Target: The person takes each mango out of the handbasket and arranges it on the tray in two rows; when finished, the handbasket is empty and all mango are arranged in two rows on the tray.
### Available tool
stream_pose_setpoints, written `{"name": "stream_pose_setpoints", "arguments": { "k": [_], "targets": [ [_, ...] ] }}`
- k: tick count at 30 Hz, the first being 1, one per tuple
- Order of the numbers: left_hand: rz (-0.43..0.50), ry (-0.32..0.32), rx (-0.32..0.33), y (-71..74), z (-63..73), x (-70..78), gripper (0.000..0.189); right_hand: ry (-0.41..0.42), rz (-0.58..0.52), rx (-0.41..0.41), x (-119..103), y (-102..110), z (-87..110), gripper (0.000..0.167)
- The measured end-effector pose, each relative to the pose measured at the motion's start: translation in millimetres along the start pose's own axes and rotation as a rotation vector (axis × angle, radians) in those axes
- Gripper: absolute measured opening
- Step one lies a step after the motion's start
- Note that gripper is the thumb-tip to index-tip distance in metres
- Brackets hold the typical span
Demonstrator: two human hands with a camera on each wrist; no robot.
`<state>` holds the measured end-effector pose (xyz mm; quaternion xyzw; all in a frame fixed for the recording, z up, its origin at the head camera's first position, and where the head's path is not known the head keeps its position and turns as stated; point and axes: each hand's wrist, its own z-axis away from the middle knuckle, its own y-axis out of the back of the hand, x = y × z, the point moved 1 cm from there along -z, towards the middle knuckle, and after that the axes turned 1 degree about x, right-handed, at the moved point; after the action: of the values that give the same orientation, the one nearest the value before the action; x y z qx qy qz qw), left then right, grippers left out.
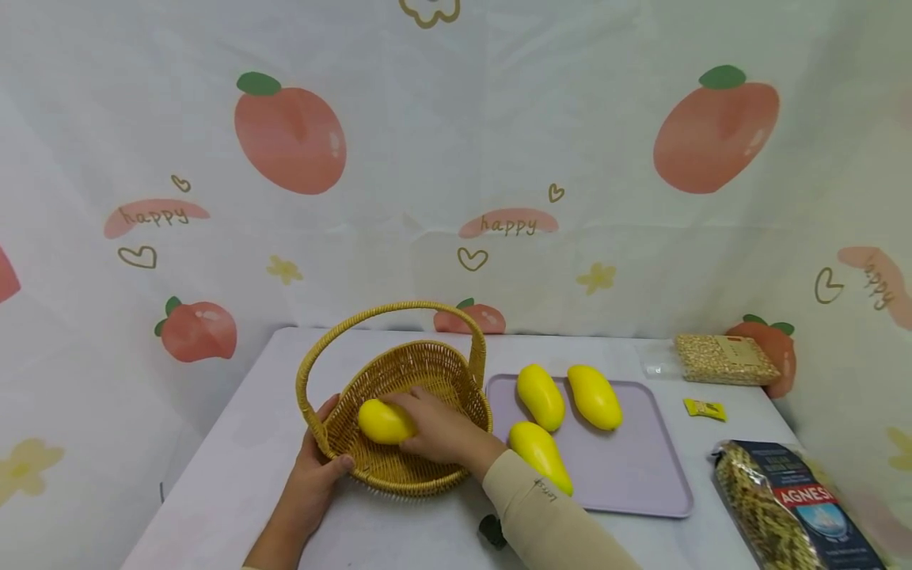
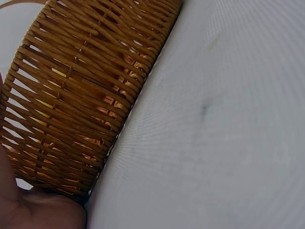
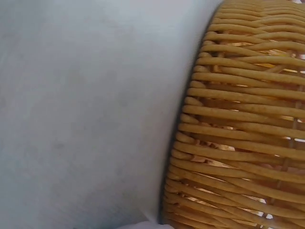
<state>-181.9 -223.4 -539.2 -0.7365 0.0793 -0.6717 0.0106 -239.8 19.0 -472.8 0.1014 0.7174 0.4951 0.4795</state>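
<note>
A wicker basket (image 1: 427, 360) with an arched handle stands on the table, left of centre. My right hand (image 1: 438, 431) reaches inside it and holds a yellow mango (image 1: 383, 422) near the basket's left inner wall. At the left side of the rim, my left hand (image 1: 317, 467) grips the basket, thumb over the edge. The left wrist view shows the woven wall (image 2: 86, 81) close up, with part of the left hand (image 2: 43, 210) against it. In the right wrist view only the basket's outer weave (image 3: 248, 124) is near; the right hand's fingers are hidden there.
Right of the basket lies a lilac tray (image 1: 634, 467) with three mangoes (image 1: 541, 396), one partly behind my right sleeve. Farther right are a bag of grains (image 1: 727, 360), a small yellow packet (image 1: 705, 408) and a pasta bag (image 1: 791, 507). A dark object (image 1: 492, 530) sits beside the sleeve.
</note>
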Motion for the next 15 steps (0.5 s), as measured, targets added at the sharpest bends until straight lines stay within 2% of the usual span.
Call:
{"name": "stream_pose_setpoints", "arguments": {
  "k": [7,15],
  "targets": [
    [0.029,-0.006,-0.016,0.4,0.2,-1.0,0.09,-0.047,-0.097,0.059,-6,9,6.4,0.08],
    [0.047,-0.01,-0.022,-0.9,0.0,0.3,0.089,-0.038,-0.149,0.144,-17,22,23.8,0.082]
  ]
}}
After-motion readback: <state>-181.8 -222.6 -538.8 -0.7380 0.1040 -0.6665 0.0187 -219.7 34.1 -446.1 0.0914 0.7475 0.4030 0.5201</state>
